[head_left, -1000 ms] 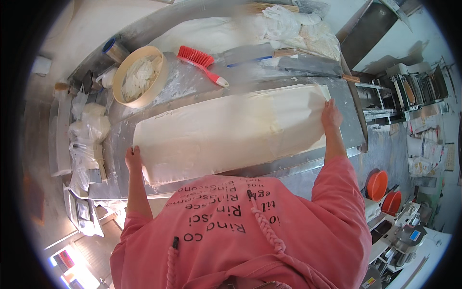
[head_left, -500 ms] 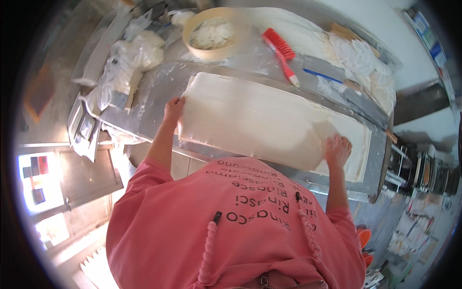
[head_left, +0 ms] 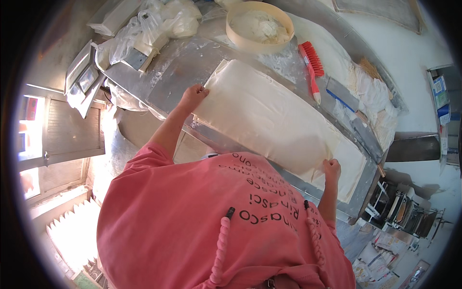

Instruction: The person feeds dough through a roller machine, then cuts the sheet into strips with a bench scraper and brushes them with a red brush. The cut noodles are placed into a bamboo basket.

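Observation:
A long cream-coloured layered sheet lies flat on the grey table; I cannot tell whether it is cloth or rolled dough. At its left end, my left hand is closed, pinching the edge between thumb and fingers. My right hand is closed at the near edge toward the right end, gripping what looks like a fold of the sheet. Slight creases run across the upper layer, and other layers show past its right end.
Beyond the sheet stand a round wooden-rimmed sieve with pale floury contents and a red brush. A blue-edged scraper lies further right. Plastic bags and a scale crowd the left. The floury metal table has a near edge close to my body.
My view has turned, so the table appears more slanted. My right hand, whose fingers rested over the sheet, is now closed at its near edge. My left hand stays at the left end.

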`<state>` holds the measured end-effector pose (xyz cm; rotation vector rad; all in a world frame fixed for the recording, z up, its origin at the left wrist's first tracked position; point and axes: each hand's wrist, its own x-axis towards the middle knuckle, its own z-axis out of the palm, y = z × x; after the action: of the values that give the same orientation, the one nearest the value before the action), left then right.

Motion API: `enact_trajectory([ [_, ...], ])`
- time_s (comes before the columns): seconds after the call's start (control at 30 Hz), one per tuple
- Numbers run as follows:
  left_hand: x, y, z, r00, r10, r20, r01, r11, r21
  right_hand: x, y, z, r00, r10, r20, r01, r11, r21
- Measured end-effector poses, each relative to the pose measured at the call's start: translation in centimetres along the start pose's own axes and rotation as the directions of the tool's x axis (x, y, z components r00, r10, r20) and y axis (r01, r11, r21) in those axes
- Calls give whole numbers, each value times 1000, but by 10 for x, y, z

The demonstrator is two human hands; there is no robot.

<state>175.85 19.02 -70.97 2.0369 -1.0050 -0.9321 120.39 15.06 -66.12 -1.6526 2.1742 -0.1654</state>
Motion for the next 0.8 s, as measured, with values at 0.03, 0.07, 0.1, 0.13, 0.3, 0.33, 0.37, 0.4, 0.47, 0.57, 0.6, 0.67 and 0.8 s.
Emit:
enact_trajectory([
  [0.03, 0, 0, 1, 1000, 4, -6, -4, 1000, 2, 1, 2, 0, 994, -79, -73, 77, 997, -30],
  [0.07, 0, 0, 1, 1000, 15, -14, -15, 1000, -15, 1, 2, 1, 977, -155, -148, 147, 987, -63],
  [0.1, 0, 0, 2, 999, 24, -24, -25, 999, -34, 1, 1, 1, 969, -171, -178, 154, 982, -109],
  [0.13, 1, 0, 3, 999, 15, -29, -16, 999, -50, 1, -2, 2, 971, -63, -231, 105, 980, 172],
  [0.3, 5, 6, 4, 999, -31, -10, 31, 1000, -3, -6, -26, 0, 974, 225, -37, -146, 741, 655],
  [0.33, 4, 8, 5, 999, -32, 10, 32, 999, 7, -7, -29, -1, 979, 158, -133, -61, 837, 543],
  [0.37, 3, 10, 5, 999, -28, -15, 29, 999, 35, -7, -29, -3, 979, 63, -196, 29, 901, 432],
  [0.4, 1, 12, 6, 1000, -28, -15, 28, 998, 58, -7, -27, -5, 976, -67, -209, 136, 934, 331],
  [0.47, -6, 17, 9, 995, 8, -103, 4, 993, 116, -5, -15, -11, 946, -24, -323, 118, 954, 275],
  [0.57, -23, 30, 26, 936, 214, -279, -117, 938, 327, -1, 15, -14, 925, -71, -374, 140, 977, 160],
  [0.6, -28, 36, 33, 897, 357, -259, -241, 889, 390, 1, 25, -14, 924, -83, -373, 138, 983, 122],
  [0.67, -38, 49, 50, 826, 546, -141, -417, 760, 499, 3, 40, -12, 909, -76, -409, 120, 989, 82],
  [0.8, -52, 73, 81, 756, 605, 251, -642, 608, 467, 4, 52, -8, 894, -66, -443, 85, 996, 23],
])
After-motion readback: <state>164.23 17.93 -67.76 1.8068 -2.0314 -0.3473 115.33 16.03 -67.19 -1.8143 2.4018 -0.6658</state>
